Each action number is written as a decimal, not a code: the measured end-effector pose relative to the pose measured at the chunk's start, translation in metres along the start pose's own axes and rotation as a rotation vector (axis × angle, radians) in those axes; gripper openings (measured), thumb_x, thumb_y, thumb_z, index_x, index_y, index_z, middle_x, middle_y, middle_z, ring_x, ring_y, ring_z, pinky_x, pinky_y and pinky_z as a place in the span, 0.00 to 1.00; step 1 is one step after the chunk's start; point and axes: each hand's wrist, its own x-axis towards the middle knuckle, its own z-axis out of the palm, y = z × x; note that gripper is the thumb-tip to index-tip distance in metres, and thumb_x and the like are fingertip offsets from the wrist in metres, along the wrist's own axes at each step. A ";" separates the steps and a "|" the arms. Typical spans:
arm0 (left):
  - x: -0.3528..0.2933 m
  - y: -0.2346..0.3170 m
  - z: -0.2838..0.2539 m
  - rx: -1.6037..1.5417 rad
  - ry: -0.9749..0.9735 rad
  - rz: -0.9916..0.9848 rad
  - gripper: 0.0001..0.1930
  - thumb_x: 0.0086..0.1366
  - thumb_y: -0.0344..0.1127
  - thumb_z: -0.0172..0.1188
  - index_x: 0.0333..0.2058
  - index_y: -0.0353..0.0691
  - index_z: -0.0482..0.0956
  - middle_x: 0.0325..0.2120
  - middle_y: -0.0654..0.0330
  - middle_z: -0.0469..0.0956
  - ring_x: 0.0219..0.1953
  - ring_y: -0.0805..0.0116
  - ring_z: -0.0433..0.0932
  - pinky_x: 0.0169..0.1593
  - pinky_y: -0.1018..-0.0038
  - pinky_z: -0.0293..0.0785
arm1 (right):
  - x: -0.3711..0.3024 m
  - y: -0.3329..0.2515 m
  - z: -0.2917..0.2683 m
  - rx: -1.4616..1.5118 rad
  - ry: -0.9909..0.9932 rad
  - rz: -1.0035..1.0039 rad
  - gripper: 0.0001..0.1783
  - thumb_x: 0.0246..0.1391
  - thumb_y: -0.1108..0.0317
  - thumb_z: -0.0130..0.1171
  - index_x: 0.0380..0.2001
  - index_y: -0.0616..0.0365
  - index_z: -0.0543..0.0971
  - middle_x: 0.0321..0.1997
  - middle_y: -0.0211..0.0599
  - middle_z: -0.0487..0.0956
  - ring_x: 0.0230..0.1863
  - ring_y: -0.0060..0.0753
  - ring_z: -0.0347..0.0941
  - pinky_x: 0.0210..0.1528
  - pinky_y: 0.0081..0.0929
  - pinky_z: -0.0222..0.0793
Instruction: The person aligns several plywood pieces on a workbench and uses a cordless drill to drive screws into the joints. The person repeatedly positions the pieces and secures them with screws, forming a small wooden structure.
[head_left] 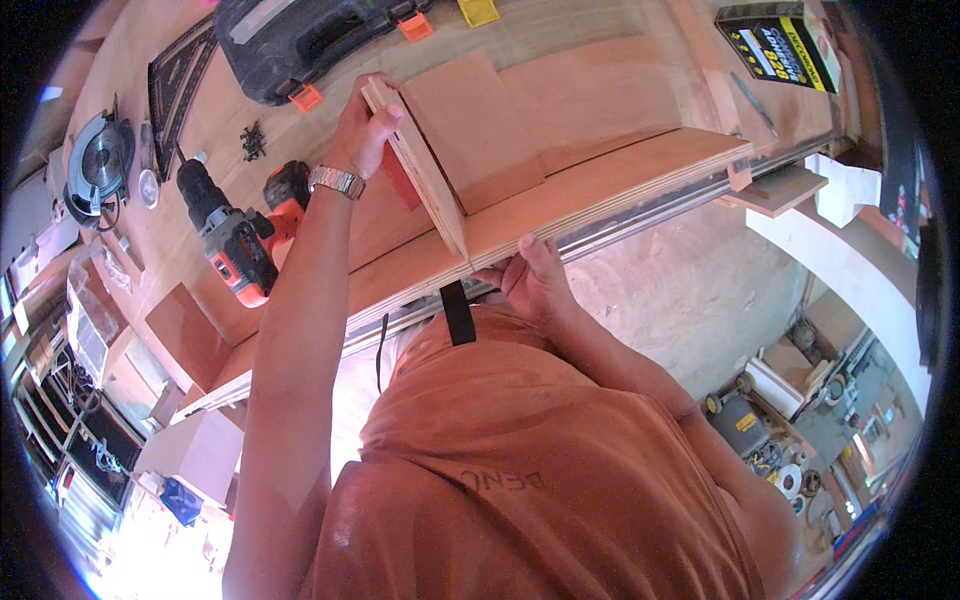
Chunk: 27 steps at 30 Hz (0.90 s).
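My left hand [364, 132], a watch on its wrist, grips the far end of a narrow plywood panel [425, 170] standing on edge, the thumb over its edge. The panel's near end meets a long plywood board [600, 190] that runs along the bench's near side. My right hand [535, 282] is at that joint, its index finger reaching to the board's edge just below the panel's near end. The right thumb points up and apart, with nothing seen in the hand. A red item [402, 180] shows partly behind the panel.
Left on the bench lie an orange-and-black power drill [235, 240], dark screws [253, 141], a circular saw [98, 165] and a black square [180, 90]. A tool case [300, 45] is at the back. A black-and-yellow adhesive box [775, 48] and a pencil [754, 104] are far right.
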 end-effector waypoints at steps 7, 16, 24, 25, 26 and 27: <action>0.006 -0.008 0.002 -0.041 0.073 0.132 0.36 0.52 0.69 0.62 0.46 0.44 0.70 0.33 0.67 0.67 0.34 0.75 0.66 0.39 0.74 0.67 | 0.007 -0.003 0.004 0.098 0.021 -0.006 0.33 0.54 0.58 0.65 0.58 0.55 0.63 0.52 0.43 0.76 0.49 0.44 0.79 0.46 0.45 0.82; 0.004 -0.014 0.001 -0.030 0.056 0.076 0.36 0.53 0.71 0.60 0.46 0.45 0.71 0.34 0.67 0.67 0.36 0.74 0.66 0.40 0.73 0.67 | 0.007 -0.004 0.006 0.084 0.006 -0.008 0.32 0.55 0.58 0.64 0.58 0.55 0.63 0.52 0.43 0.77 0.50 0.44 0.78 0.47 0.46 0.81; 0.002 -0.015 0.005 -0.112 0.146 0.088 0.35 0.54 0.70 0.60 0.47 0.45 0.71 0.32 0.67 0.67 0.34 0.75 0.66 0.37 0.75 0.66 | 0.006 -0.003 0.004 0.073 0.012 0.002 0.33 0.55 0.57 0.64 0.58 0.56 0.63 0.52 0.43 0.77 0.52 0.45 0.77 0.49 0.46 0.80; 0.001 -0.013 0.004 -0.090 0.141 0.086 0.36 0.54 0.70 0.60 0.47 0.45 0.71 0.32 0.68 0.67 0.34 0.75 0.66 0.37 0.75 0.66 | 0.006 -0.003 0.003 0.070 0.020 0.009 0.33 0.55 0.57 0.64 0.59 0.56 0.63 0.53 0.43 0.77 0.52 0.45 0.77 0.49 0.46 0.80; 0.001 -0.012 0.003 -0.066 0.141 0.079 0.36 0.54 0.70 0.60 0.47 0.45 0.71 0.31 0.68 0.67 0.33 0.75 0.66 0.37 0.75 0.66 | 0.006 -0.003 0.002 0.068 0.018 0.010 0.33 0.55 0.57 0.64 0.59 0.56 0.62 0.53 0.43 0.76 0.52 0.45 0.77 0.49 0.47 0.80; 0.000 -0.010 0.003 -0.057 0.129 0.081 0.36 0.54 0.70 0.60 0.46 0.45 0.71 0.31 0.68 0.67 0.33 0.75 0.66 0.37 0.75 0.66 | 0.007 -0.003 0.002 0.067 0.005 0.003 0.33 0.55 0.57 0.64 0.59 0.56 0.62 0.53 0.43 0.76 0.52 0.45 0.77 0.49 0.47 0.80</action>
